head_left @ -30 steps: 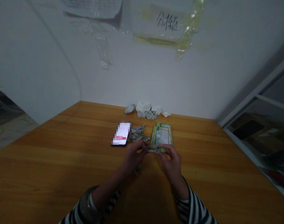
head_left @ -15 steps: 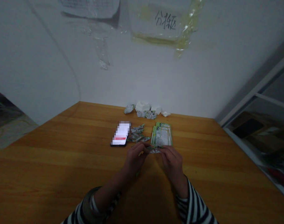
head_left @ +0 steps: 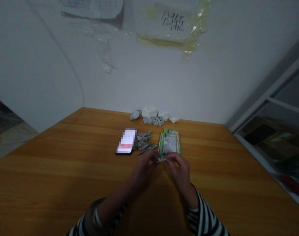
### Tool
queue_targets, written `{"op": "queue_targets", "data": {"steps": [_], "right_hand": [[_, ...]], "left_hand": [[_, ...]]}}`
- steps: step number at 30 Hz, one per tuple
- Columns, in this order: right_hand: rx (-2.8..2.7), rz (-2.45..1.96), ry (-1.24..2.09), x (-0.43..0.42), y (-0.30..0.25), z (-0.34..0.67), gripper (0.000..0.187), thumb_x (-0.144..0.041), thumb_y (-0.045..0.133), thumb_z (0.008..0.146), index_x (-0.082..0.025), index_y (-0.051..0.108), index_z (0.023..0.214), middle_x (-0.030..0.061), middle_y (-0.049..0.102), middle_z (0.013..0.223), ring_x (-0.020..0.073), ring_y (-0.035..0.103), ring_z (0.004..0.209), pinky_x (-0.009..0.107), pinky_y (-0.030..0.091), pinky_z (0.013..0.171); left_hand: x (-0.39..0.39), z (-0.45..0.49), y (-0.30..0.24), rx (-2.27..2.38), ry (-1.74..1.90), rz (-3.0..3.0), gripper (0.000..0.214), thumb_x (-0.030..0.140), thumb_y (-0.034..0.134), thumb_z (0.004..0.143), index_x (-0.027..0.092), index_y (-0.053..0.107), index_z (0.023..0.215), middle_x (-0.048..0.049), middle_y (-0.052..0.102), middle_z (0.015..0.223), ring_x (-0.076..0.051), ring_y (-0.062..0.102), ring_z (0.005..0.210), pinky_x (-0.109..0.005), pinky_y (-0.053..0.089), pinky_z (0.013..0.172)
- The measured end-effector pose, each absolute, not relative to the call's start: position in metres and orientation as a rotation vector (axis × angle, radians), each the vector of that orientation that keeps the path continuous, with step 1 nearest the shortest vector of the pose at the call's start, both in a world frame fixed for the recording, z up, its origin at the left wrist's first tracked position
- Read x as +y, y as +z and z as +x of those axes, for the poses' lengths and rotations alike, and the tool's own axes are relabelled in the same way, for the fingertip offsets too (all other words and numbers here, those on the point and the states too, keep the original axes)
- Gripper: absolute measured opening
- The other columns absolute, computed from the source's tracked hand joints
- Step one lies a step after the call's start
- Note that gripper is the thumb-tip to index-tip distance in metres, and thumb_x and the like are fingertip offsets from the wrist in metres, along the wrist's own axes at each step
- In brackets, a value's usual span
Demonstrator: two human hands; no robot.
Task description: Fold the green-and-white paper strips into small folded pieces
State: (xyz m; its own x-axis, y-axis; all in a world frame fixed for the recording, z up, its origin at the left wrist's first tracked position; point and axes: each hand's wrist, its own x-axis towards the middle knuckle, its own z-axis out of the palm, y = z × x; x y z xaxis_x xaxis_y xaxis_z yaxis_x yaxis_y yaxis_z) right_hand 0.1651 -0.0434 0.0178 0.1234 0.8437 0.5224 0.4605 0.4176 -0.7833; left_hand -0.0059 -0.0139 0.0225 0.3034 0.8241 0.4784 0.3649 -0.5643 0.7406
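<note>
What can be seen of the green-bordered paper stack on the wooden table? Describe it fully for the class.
The stack is a few paper sheets, white with green borders and print too small to read, lying flat and slightly fanned on the wooden table. The right hand sits at its near edge; contact is unclear.

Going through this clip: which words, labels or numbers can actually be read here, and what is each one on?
"分拣": handwritten in black on the plastic-covered sheet on the wall.
Green-and-white printed sheets on the table: print too small to read.
Folded printed paper held at the fingertips: too small to read.
Phone screen: pixelated, unreadable.
Gridded sheet higher on the wall: nothing legible.
</note>
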Motion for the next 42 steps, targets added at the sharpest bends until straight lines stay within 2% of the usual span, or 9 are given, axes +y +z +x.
{"op": "queue_targets", "data": {"steps": [2,5,8,13,21,30,37,39,42], "right_hand": [[-1.522,-1.205,0.447,-0.043,0.017,0.167,0.011,-0.015,0.058,0.082,-0.022,0.066,0.081,0.0025,0.072,0.08,0.0182,0.068,0.075,0.028,0.052,0.07],[-1.62,-1.218,0.366,-0.042,0.015,0.17,0.014,-0.015,0.055,0.084,-0.021,0.066,0.078,0.0031,0.072,0.081,0.0184,0.068,0.075,0.027,0.051,0.07],[-1.713,-1.246,0.327,-0.043,0.013,0.17,0.015,-0.016,0.054,0.085,-0.021,0.064,0.076,0.0032,0.071,0.077,0.0177,0.067,0.07,0.025,0.05,0.064],[-1.764,-1.248,0.341,-0.045,0.017,0.171,0.014,-0.016,0.053,0.087,-0.021,0.062,0.077,0.002,0.07,0.072,0.0165,0.066,0.066,0.023,0.048,0.061],[-1.874,-1.147,0.249,-0.045,0.022,0.176,0.016,-0.014,0.051,0.088,-0.021,0.064,0.083,0.0057,0.074,0.088,0.0188,0.07,0.079,0.027,0.053,0.069],[-1.919,-1.071,0.051,-0.047,0.014,0.177,0.02,-0.013,0.047,0.09,-0.02,0.065,0.09,0.0078,0.074,0.089,0.019,0.07,0.079,0.029,0.056,0.07],[-1.587,-1.09,0.582,-0.046,0.026,0.164,0.012,-0.019,0.057,0.084,-0.022,0.066,0.077,0.0059,0.075,0.093,0.0204,0.071,0.087,0.031,0.056,0.076],[-1.418,-1.076,0.75,-0.045,0.028,0.16,0.006,-0.021,0.064,0.079,-0.021,0.066,0.085,0.0052,0.075,0.089,0.0203,0.071,0.083,0.03,0.057,0.071],[-1.238,-1.055,0.914,-0.042,0.028,0.156,0.028,-0.02,0.07,0.072,-0.021,0.066,0.1,0.0045,0.075,0.088,0.0198,0.071,0.078,0.029,0.057,0.067]], "left_hand": [[-0.013,-0.007,0.025,1.034,1.112,2.039,0.02,0.019,0.071,0.074,0.019,0.057,0.089,-0.0007,0.067,0.086,-0.017,0.065,0.078,-0.026,0.052,0.071],[-0.012,-0.009,0.027,0.998,1.057,2.101,0.041,0.024,0.073,0.074,0.022,0.055,0.111,-0.0046,0.067,0.103,-0.02,0.064,0.095,-0.032,0.052,0.082],[-0.01,-0.012,0.025,0.944,1.033,2.314,0.037,0.018,0.064,0.081,0.026,0.057,0.117,-0.0074,0.062,0.119,-0.022,0.06,0.108,-0.036,0.05,0.09],[-0.01,-0.015,0.019,0.854,1.179,2.507,0.029,0.015,0.054,0.088,0.024,0.061,0.115,-0.0114,0.06,0.121,-0.022,0.06,0.109,-0.036,0.052,0.087],[-0.009,-0.014,0.025,0.822,1.149,2.412,0.017,0.016,0.061,0.084,0.02,0.069,0.098,-0.0092,0.062,0.107,-0.019,0.063,0.097,-0.03,0.053,0.081],[-0.012,-0.011,0.028,0.858,1.249,2.272,0.013,0.014,0.062,0.082,0.019,0.073,0.087,-0.0067,0.065,0.09,-0.017,0.064,0.082,-0.027,0.052,0.071],[-0.018,-0.002,0.025,1.011,1.39,1.93,0.007,0.014,0.069,0.075,0.018,0.072,0.071,-0.0029,0.068,0.073,-0.016,0.063,0.068,-0.025,0.05,0.062],[-0.019,-0.001,0.023,1.08,1.384,1.868,0.004,0.015,0.071,0.073,0.018,0.07,0.071,-0.001,0.068,0.071,-0.015,0.064,0.066,-0.024,0.05,0.062],[-0.019,0.0,0.02,1.176,1.409,1.791,0.011,0.013,0.074,0.069,0.018,0.065,0.075,0.0018,0.067,0.071,-0.014,0.063,0.066,-0.023,0.05,0.062]]}}
